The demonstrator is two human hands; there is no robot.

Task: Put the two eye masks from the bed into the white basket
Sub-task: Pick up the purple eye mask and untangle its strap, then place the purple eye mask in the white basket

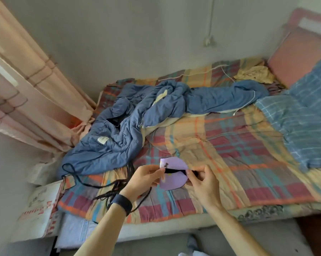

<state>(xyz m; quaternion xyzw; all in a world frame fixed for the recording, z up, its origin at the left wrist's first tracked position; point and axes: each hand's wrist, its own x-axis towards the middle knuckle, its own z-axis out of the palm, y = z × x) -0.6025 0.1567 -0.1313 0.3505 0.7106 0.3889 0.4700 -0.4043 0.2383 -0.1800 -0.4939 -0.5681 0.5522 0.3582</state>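
Soft lilac fabric eye mask with black strap (172, 174) held between both hands above plaid-quilted bed (230, 154) — left hand (144, 177) pinching left edge, right hand (202, 179) pinching strap end. Pickup step under way. White basket, second mask unseen — next move likely calls for locating basket.

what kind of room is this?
Most likely a small bedroom: a bed with a plaid sheet pushed against the wall, a rumpled blue quilt, a pink pillow and a curtain.

Lilac eye mask (174, 174), plaid bedspread (230, 154)
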